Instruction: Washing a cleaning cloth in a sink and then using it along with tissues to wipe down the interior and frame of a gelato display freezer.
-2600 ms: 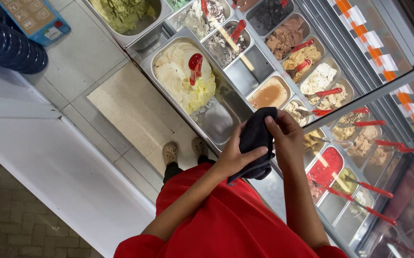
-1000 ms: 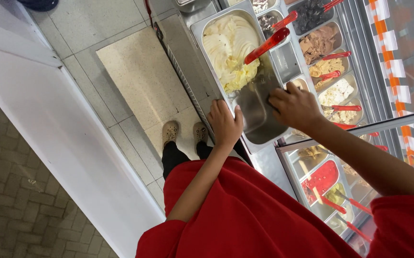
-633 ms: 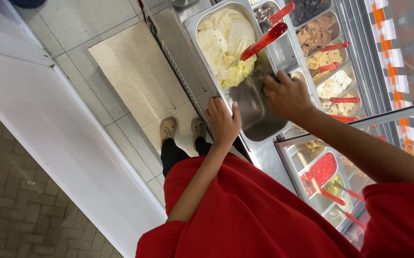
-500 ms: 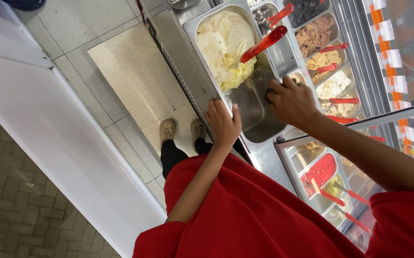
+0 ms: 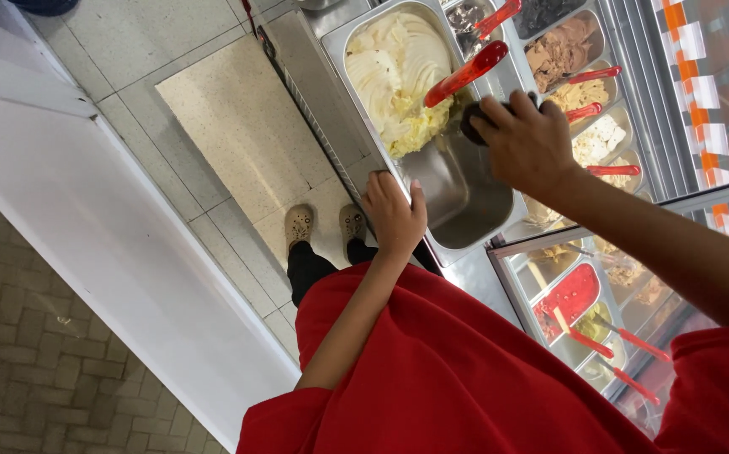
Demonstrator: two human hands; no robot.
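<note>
Head view: the left hand (image 5: 394, 217) rests its grip closed over the near rim of the steel ice-cream pan (image 5: 457, 189), at its 7 o'clock edge. The right hand (image 5: 526, 143) clutches a dark cloth (image 5: 475, 118) inside the pan, touching pale yellow ice cream (image 5: 398, 80) at 12 o'clock, beside a red scoop (image 5: 463, 74).

Scoop (image 5: 463, 74) in the pan (image 5: 474, 202), on ice cream (image 5: 402, 80); smaller tubs (image 5: 562, 50) beside.

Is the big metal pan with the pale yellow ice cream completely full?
No, the ice cream fills only the far part of the metal pan, and the part near the left hand is bare steel.
</note>
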